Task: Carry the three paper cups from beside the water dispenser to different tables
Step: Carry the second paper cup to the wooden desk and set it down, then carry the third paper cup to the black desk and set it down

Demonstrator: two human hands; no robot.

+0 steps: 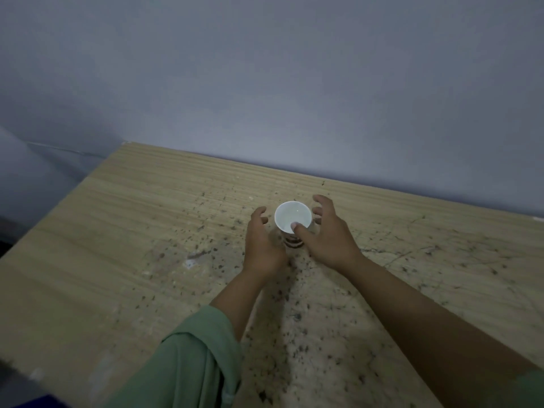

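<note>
Here the upright paper cup [292,217] — white inside — stands on the table [117,245].

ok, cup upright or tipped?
Upright. The paper cup stands on the table, its round open mouth facing up, white interior visible. Both hands flank it, open.

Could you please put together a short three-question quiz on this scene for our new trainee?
1. True or false: the paper cup lies on its side.
2. How many cups stand on the wooden table?
3. Which hand has its thumb over the cup's rim: A) left hand, B) right hand?

Key:
1. False; it stands upright, mouth up.
2. One.
3. B; both hands are open around the cup, and the left hand is beside it, seemingly apart.
</note>
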